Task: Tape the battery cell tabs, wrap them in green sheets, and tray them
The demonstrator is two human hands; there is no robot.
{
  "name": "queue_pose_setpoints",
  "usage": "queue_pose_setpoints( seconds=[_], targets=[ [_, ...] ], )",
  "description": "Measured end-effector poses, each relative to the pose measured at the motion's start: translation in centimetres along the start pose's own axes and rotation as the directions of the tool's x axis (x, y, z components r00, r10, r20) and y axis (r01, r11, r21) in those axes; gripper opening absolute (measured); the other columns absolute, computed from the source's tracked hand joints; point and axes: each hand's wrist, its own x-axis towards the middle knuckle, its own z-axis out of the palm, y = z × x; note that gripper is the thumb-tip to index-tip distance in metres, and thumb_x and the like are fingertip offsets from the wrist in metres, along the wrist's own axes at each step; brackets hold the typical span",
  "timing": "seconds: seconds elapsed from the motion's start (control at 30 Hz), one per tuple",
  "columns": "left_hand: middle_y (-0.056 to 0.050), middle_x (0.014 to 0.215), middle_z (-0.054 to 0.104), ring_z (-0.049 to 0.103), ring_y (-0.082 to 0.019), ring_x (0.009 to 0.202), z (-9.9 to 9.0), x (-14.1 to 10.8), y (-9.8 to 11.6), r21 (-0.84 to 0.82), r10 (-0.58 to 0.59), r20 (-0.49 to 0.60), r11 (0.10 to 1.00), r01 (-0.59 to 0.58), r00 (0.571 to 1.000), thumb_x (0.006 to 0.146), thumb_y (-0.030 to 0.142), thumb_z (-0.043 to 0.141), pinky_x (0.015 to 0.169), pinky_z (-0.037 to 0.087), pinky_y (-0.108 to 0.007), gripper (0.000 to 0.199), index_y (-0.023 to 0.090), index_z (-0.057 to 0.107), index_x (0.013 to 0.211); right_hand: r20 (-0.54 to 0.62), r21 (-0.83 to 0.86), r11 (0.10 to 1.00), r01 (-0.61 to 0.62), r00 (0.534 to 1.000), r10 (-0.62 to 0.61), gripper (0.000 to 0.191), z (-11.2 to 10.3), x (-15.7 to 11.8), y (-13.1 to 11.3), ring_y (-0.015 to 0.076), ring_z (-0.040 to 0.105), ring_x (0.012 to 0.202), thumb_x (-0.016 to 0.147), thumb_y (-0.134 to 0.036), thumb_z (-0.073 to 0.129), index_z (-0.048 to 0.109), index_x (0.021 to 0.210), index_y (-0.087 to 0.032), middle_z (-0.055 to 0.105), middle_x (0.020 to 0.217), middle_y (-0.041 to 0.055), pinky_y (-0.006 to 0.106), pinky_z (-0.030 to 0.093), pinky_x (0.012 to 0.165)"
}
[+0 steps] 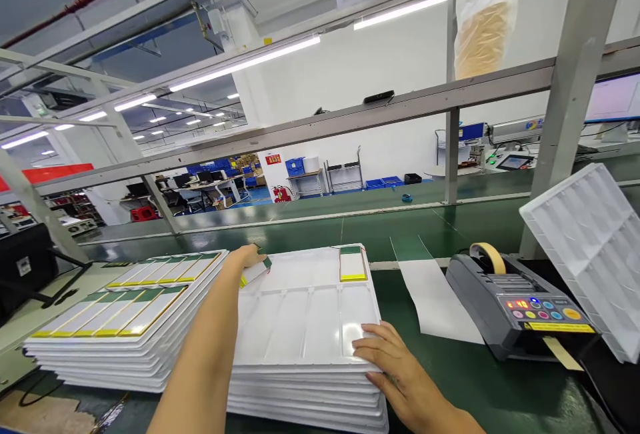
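My left hand [245, 257] is closed on a small flat panel [257, 270], white with a dark green end and a yellow strip. It holds the panel tilted over the far left corner of the top white plastic tray [295, 327] in the middle stack. One similar panel [353, 265] lies in that tray's far right compartment. My right hand [400, 371] rests at the near right corner of the stack, fingers stretched out and apart on the tray, thumb lower at its side. My left fingertips are partly hidden behind the hand.
On the left stands another tray stack [100, 361], its top tray filled with panels. To the right are a white sheet [440, 307], a tape dispenser [520, 307] and a tilted tray [590, 254]. A metal frame rail [310, 124] crosses behind the green bench [430, 371].
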Motion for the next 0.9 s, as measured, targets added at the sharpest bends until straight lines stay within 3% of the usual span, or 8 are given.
queue_pose_setpoints(
  seconds=[0.2,0.43,0.6,0.73,0.83,0.9],
  targets=[
    [-0.008,0.107,0.059,0.059,-0.020,0.091,2.6,1.8,0.5,-0.109,-0.146,0.028,0.983,0.149,0.989,0.089,0.042,0.051,0.079,0.050,-0.039,0.035,0.014,0.055,0.110,0.025,0.047,0.999,-0.020,0.999,0.019,0.030,0.1,0.2,0.2,0.0210,0.031,0.132,0.095,-0.032,0.037,0.048,0.123,-0.034,0.053,0.128,-0.0027,0.055,0.017,0.112],
    [-0.011,0.124,0.050,0.049,-0.026,0.111,5.6,1.3,1.1,-0.173,-0.261,-0.161,0.957,0.233,0.952,0.089,0.043,0.051,0.093,0.041,-0.048,0.040,0.015,0.052,0.117,0.008,0.073,0.997,-0.031,1.000,0.031,0.029,0.2,0.3,-0.1,0.0200,0.032,0.130,0.095,-0.033,0.038,0.049,0.121,-0.035,0.054,0.126,-0.0038,0.052,0.018,0.113],
    [-0.010,0.116,0.054,0.055,-0.023,0.101,7.4,-0.3,1.0,-0.224,-0.304,-0.277,0.943,0.246,0.912,0.090,0.044,0.049,0.086,0.046,-0.044,0.041,0.014,0.052,0.117,-0.036,0.079,0.997,-0.019,0.999,0.022,0.027,0.6,0.2,-0.1,0.0204,0.034,0.129,0.094,-0.032,0.040,0.050,0.119,-0.034,0.055,0.124,-0.0030,0.051,0.020,0.112],
    [-0.011,0.127,0.048,0.049,-0.026,0.112,7.4,-1.7,1.6,-0.196,-0.248,-0.480,0.965,0.173,0.841,0.090,0.042,0.049,0.094,0.040,-0.048,0.042,0.015,0.048,0.122,-0.079,0.077,0.997,0.016,0.997,-0.009,0.027,0.6,0.2,-0.3,0.0205,0.033,0.129,0.093,-0.029,0.041,0.050,0.118,-0.032,0.056,0.122,-0.0006,0.051,0.020,0.112],
    [-0.010,0.125,0.050,0.047,-0.026,0.115,6.6,-2.7,2.6,-0.138,-0.156,-0.538,0.986,0.095,0.829,0.088,0.041,0.053,0.099,0.034,-0.051,0.038,0.015,0.054,0.115,-0.124,0.061,0.998,0.012,0.992,-0.005,0.027,0.4,0.2,-0.9,0.0211,0.034,0.128,0.091,-0.027,0.044,0.051,0.117,-0.028,0.056,0.122,0.0011,0.051,0.020,0.112],
    [-0.012,0.130,0.047,0.041,-0.029,0.122,5.6,-3.4,4.4,-0.105,-0.089,-0.579,0.994,0.035,0.811,0.086,0.038,0.056,0.103,0.026,-0.054,0.038,0.013,0.055,0.114,-0.151,0.041,0.999,0.024,0.988,-0.018,0.028,0.1,0.3,-1.4,0.0209,0.038,0.125,0.088,-0.023,0.048,0.052,0.116,-0.027,0.058,0.119,0.0014,0.050,0.020,0.112]
  ],
)
